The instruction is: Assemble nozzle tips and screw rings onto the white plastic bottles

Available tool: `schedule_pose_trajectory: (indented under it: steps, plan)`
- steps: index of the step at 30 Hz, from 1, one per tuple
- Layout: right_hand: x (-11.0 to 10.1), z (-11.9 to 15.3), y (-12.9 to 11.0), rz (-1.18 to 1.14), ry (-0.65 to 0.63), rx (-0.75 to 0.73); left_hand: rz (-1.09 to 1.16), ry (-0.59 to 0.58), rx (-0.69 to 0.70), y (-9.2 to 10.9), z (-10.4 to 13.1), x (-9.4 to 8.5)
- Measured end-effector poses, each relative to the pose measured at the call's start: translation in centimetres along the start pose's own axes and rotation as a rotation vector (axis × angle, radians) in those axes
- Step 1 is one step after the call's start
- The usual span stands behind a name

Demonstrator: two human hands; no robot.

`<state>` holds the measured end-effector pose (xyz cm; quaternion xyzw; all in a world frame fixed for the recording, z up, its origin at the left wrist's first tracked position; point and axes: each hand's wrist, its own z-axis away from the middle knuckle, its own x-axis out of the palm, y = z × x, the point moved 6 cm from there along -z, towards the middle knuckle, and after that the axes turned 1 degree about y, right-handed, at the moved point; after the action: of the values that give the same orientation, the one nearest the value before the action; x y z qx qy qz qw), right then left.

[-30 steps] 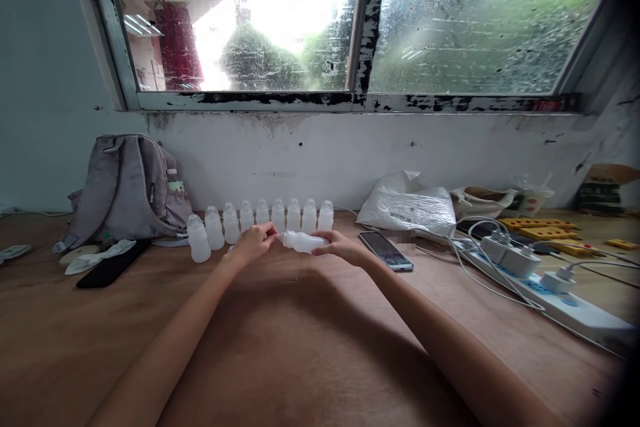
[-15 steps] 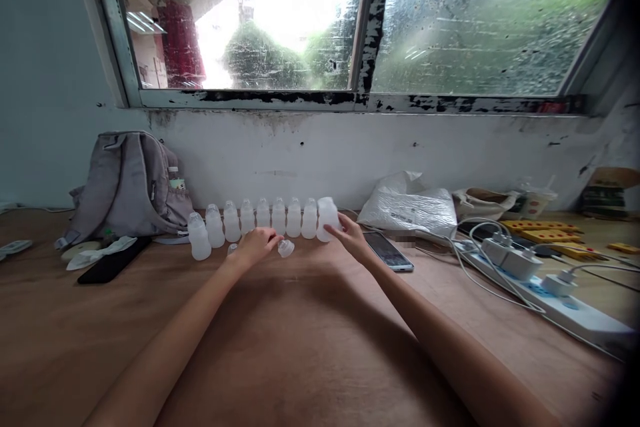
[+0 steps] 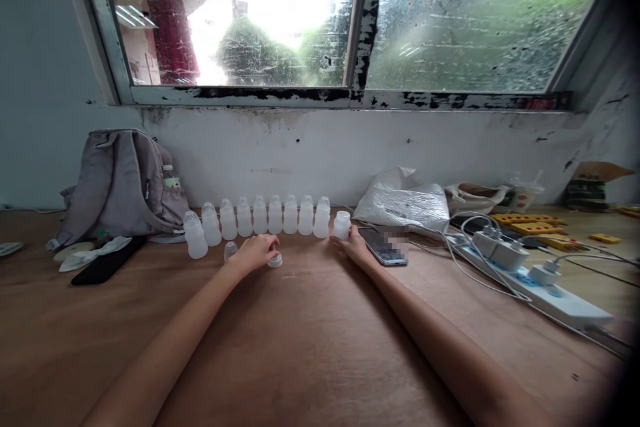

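Note:
Several frosted white bottles with clear domed caps stand in a row near the wall. At the row's right end, my right hand holds an open-topped white bottle upright by its side. My left hand has its fingertips closed on a small clear cap at the table surface, in front of the row. Another clear cap sits just left of my left hand, partly hidden by it.
A grey backpack and a black case are on the left. On the right lie a phone, a silver bag, a power strip with chargers and yellow pieces. A wooden table bears everything.
The bottle in my right hand has moved right, away from the row's end, showing its open top. My left hand has come onto the clear cap. The view has shifted slightly.

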<state>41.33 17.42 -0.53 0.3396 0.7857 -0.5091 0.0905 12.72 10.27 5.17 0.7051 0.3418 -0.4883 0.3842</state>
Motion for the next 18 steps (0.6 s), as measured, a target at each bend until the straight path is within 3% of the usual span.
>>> schedule_pose_trajectory:
  steps: [4, 13, 18]
  plan:
    - [0.3, -0.1, 0.2, 0.068, -0.066, 0.013, 0.018, -0.025, -0.014, -0.7, -0.1, 0.6]
    - [0.9, -0.8, 0.5, 0.205, -0.066, -0.053, 0.077, -0.031, 0.015, -1.2, -0.3, 1.4]
    - [0.2, -0.7, 0.1, 0.182, 0.065, -0.072, 0.130, 0.042, 0.005, -0.7, -0.5, 1.0]
